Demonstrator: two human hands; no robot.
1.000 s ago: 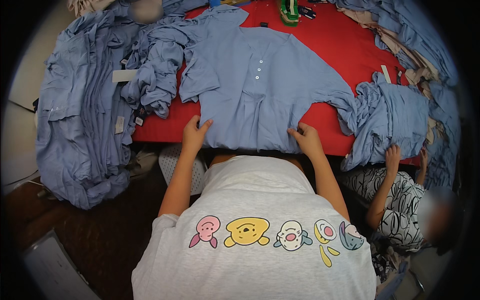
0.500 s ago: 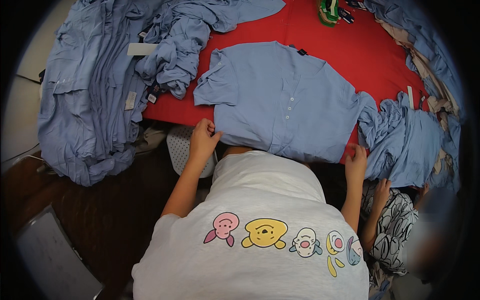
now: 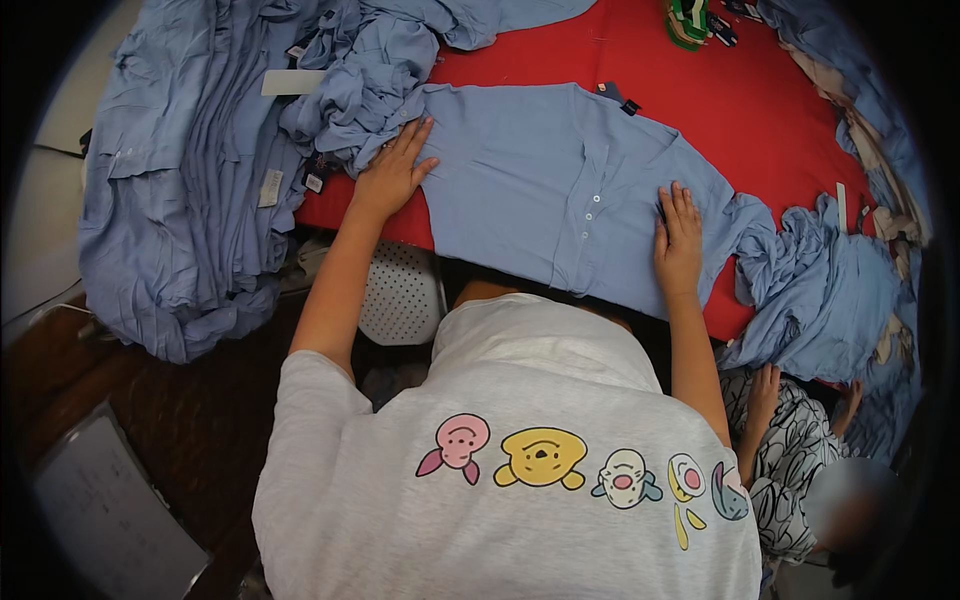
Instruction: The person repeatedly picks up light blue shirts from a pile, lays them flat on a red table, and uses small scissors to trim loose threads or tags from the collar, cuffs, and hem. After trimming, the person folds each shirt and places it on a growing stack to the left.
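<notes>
A light blue short-sleeved shirt [image 3: 510, 190] with a few small white buttons lies front up before me. My left hand [image 3: 396, 172] is open, its fingers stretched over the shirt's left edge, where the sleeve lies against a crumpled heap of blue garments [image 3: 375, 90]. On the right half of the front, beside the buttons, my right hand [image 3: 680, 240] rests flat with fingers extended. Neither hand grips anything. At the collar a dark tag [image 3: 630, 107] sticks out. The right sleeve touches a bunched blue garment [image 3: 820, 280].
Red cloth covers the table [image 3: 640, 50]. A stack of blue shirts [image 3: 190, 200] hangs over its left edge. At the far side lies a green object [image 3: 687, 22]. A perforated white seat [image 3: 400, 295] stands below. On the right, a co-worker's hand [image 3: 764, 395] is at the bunched garment.
My left hand has moved up and right onto the sleeve, which now lies pushed outward. My right hand has come up from the lower edge onto the shirt front.
</notes>
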